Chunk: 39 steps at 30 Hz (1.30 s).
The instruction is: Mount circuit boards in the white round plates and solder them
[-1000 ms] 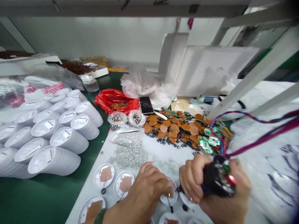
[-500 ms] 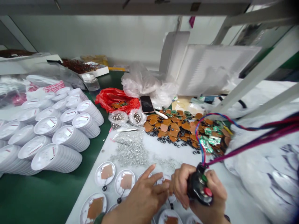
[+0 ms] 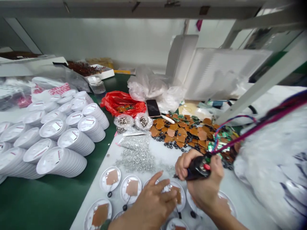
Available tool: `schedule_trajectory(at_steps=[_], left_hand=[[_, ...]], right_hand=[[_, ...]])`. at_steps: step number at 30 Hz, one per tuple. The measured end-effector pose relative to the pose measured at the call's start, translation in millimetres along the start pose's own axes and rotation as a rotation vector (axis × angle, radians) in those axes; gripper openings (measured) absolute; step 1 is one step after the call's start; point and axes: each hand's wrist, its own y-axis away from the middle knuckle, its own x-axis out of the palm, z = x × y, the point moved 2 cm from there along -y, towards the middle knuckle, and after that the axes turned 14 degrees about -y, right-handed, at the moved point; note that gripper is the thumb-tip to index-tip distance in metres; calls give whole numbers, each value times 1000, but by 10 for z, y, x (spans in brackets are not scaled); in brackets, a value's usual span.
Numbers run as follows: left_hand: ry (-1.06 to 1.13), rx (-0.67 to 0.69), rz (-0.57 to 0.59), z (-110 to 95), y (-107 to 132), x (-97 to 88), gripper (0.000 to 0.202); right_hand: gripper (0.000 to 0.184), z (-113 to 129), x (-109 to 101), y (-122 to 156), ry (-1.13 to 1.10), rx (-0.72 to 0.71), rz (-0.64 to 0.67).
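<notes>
My right hand point(image 3: 201, 183) is wrapped round a black electric screwdriver point(image 3: 198, 167) with a red button, its tip pointing left above the work surface. Red and blue wires point(image 3: 236, 139) run from its back end. My left hand point(image 3: 157, 199) has its fingers stretched and apart, over the left side of a round white plastic dish point(image 3: 183, 196). Inside that dish is a brown circuit board point(image 3: 177, 194); whether the fingertips touch it I cannot tell. Similar dishes with boards and small black discs on leads lie around, such as the white dish point(image 3: 123, 191) to the left.
Small silvery screws point(image 3: 137, 155) lie in a heap ahead of my hands. Behind are brown boards point(image 3: 181, 134), a phone point(image 3: 153, 108) and a red bag point(image 3: 115, 99). Stacked white dishes point(image 3: 76, 142) fill the left; a white plastic bag point(image 3: 271, 163) bulges at right.
My right hand has lifted the screwdriver up and away from the dish, turning it so its tip points left. The left hand stays over the same dish, its fingers shifted slightly.
</notes>
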Motion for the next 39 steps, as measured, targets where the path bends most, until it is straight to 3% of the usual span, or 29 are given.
schedule_trajectory(at_steps=[3, 8, 11, 14, 24, 30, 39], left_hand=[[135, -68, 58, 46, -44, -106, 10], [257, -396, 112, 238, -185, -277, 10], [265, -401, 205, 321, -296, -255, 14], [339, -373, 270, 349, -372, -203, 3], [456, -391, 195, 317, -359, -255, 23], [581, -479, 233, 304, -375, -297, 14], [641, -606, 270, 292, -337, -273, 17]], right_hand=[[62, -55, -1, -25, 9, 7, -3], [64, 143, 100, 18, -32, -4, 46], [65, 204, 141, 36, -46, 14, 60], [66, 196, 140, 40, -60, 13, 57], [66, 249, 171, 75, -132, 57, 30], [64, 338, 216, 91, -122, 40, 17], [64, 321, 255, 125, -112, 5, 38]])
